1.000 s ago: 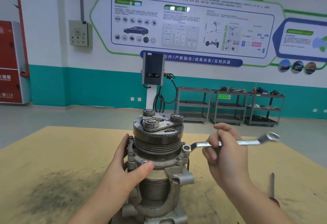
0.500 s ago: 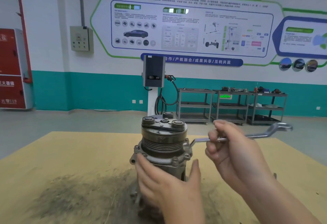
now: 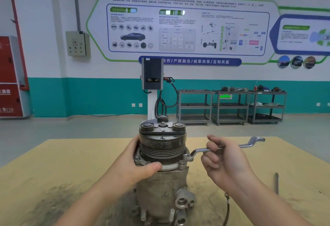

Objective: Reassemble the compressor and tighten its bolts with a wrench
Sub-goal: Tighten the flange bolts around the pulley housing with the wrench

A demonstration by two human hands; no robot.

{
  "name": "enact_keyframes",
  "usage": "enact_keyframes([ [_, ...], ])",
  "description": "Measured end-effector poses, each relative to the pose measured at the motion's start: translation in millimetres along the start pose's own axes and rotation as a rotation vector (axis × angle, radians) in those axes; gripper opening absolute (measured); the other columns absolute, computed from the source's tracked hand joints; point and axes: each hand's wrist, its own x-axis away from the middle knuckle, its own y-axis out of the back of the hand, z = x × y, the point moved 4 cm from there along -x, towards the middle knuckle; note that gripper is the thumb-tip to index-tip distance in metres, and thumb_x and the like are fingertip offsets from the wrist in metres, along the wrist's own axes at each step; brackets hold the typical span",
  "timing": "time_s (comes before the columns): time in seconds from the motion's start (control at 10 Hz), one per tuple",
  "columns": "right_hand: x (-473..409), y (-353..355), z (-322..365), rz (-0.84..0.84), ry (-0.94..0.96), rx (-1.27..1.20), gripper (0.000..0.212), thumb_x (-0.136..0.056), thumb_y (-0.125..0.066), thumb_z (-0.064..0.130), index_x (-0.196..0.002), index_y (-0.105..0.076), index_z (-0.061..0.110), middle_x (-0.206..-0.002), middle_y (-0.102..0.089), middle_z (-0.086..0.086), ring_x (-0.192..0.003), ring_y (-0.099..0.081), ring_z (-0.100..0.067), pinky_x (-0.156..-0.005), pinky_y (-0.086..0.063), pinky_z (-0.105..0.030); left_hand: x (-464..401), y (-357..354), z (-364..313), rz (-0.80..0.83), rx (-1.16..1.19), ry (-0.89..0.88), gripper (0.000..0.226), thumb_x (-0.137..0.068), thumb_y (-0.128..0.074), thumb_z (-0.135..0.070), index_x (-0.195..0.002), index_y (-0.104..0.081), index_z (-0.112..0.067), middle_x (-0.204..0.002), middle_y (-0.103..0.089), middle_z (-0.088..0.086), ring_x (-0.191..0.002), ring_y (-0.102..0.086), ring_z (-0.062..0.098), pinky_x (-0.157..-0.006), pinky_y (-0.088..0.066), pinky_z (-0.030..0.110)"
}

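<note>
The metal compressor (image 3: 161, 177) stands upright on the tan table (image 3: 62, 163), its dark pulley and clutch plate on top. My left hand (image 3: 137, 161) grips its upper flange from the left, thumb across the front rim. A silver ring wrench (image 3: 198, 151) sits with one end on a bolt (image 3: 187, 158) at the flange's right side; its shaft points right and slightly up. My right hand (image 3: 225, 159) holds the shaft with curled fingers near its middle.
A thin metal rod (image 3: 276, 183) lies on the table to the right. A braided cable (image 3: 227, 208) trails from the compressor's base at lower right. A dark oily stain (image 3: 59, 200) marks the table at lower left. Shelving carts and a charging post stand far behind.
The compressor has been turned and now shows a different side. My left hand went from the front of the body back to the left flange. The wrench end sits on a bolt again.
</note>
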Motion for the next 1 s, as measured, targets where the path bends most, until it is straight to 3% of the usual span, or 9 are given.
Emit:
enact_keyframes([
  [0.1,0.2,-0.6,-4.8,0.011,-0.026,-0.047,0.010,-0.092,-0.040,0.003,-0.092,-0.049,0.007,-0.046,-0.037,0.002,-0.028,-0.023,-0.009,-0.027,-0.018,-0.016,0.3,-4.4,9.0,-0.069,0.050,-0.010,0.089,-0.054,-0.077,-0.058,-0.135,-0.045,-0.038,-0.132,-0.059,-0.012,-0.122,-0.056,0.005,-0.110,-0.042,0.041],
  [0.2,2.0,-3.5,-6.0,0.035,-0.007,0.021,0.010,-0.093,-0.040,0.003,-0.093,-0.049,0.007,-0.047,-0.037,0.001,-0.029,-0.024,-0.009,-0.027,-0.019,-0.017,3.7,-8.7,9.8,-0.118,0.075,-0.031,0.086,-0.054,-0.072,-0.062,-0.133,-0.043,-0.042,-0.135,-0.055,-0.014,-0.123,-0.053,0.000,-0.107,-0.041,0.030],
  [0.3,5.4,-5.9,-3.0,0.045,0.071,0.095,0.012,-0.095,-0.039,0.003,-0.093,-0.050,0.007,-0.048,-0.039,0.000,-0.029,-0.026,-0.010,-0.028,-0.021,-0.017,5.0,-10.8,8.7,-0.124,0.078,-0.036,0.081,-0.055,-0.070,-0.063,-0.130,-0.042,-0.046,-0.135,-0.054,-0.016,-0.122,-0.052,-0.002,-0.105,-0.041,0.026],
  [0.4,13.2,-1.8,-4.2,0.024,0.214,0.137,0.017,-0.096,-0.037,0.002,-0.091,-0.052,0.007,-0.049,-0.040,-0.002,-0.031,-0.028,-0.012,-0.031,-0.023,-0.020,5.6,-10.4,10.5,-0.135,0.065,-0.042,0.084,-0.056,-0.069,-0.063,-0.133,-0.039,-0.045,-0.136,-0.052,-0.017,-0.124,-0.050,-0.001,-0.109,-0.040,0.030],
  [0.5,24.3,1.6,-7.5,0.000,0.339,0.141,0.019,-0.097,-0.036,0.001,-0.089,-0.052,0.008,-0.051,-0.043,-0.003,-0.033,-0.032,-0.014,-0.033,-0.026,-0.022,4.2,-10.6,11.0,-0.139,0.080,-0.056,0.082,-0.057,-0.070,-0.062,-0.131,-0.040,-0.047,-0.135,-0.053,-0.017,-0.124,-0.050,-0.002,-0.106,-0.040,0.024],
  [0.6,33.2,1.1,-9.1,-0.064,0.430,0.184,0.020,-0.097,-0.035,-0.002,-0.091,-0.051,0.008,-0.050,-0.048,-0.004,-0.034,-0.037,-0.016,-0.033,-0.028,-0.023,2.3,-10.9,11.8,-0.156,0.078,-0.049,0.077,-0.056,-0.069,-0.061,-0.126,-0.041,-0.049,-0.133,-0.053,-0.019,-0.121,-0.049,-0.008,-0.096,-0.037,0.009],
  [0.8,39.4,-7.0,14.3,-0.144,0.497,0.142,0.012,-0.100,-0.042,0.004,-0.092,-0.049,0.010,-0.054,-0.055,-0.004,-0.037,-0.046,-0.016,-0.034,-0.035,-0.023,4.4,-9.9,3.3,-0.137,0.090,-0.063,0.087,-0.054,-0.071,-0.062,-0.133,-0.041,-0.041,-0.134,-0.053,-0.018,-0.123,-0.050,-0.002,-0.110,-0.040,0.030],
  [0.9,29.5,7.1,54.0,-0.283,0.442,0.237,0.015,-0.100,-0.045,0.011,-0.085,-0.047,0.010,-0.059,-0.048,-0.005,-0.039,-0.043,-0.013,-0.036,-0.034,-0.021,21.7,-7.4,2.8,-0.131,0.082,0.072,0.117,-0.050,-0.066,-0.083,-0.149,-0.023,-0.040,-0.146,-0.035,-0.027,-0.132,-0.042,-0.001,-0.117,-0.030,0.033],
  [1.0,18.8,41.8,62.3,-0.347,0.377,1.031,0.022,-0.099,-0.049,0.027,-0.082,-0.049,0.013,-0.050,-0.050,-0.005,-0.036,-0.046,-0.015,-0.041,-0.033,-0.023,73.9,20.9,26.8,-0.255,0.049,0.066,0.102,-0.043,-0.053,-0.100,-0.135,-0.026,-0.066,-0.147,-0.019,-0.045,-0.134,-0.026,-0.017,-0.113,-0.024,0.030],
])
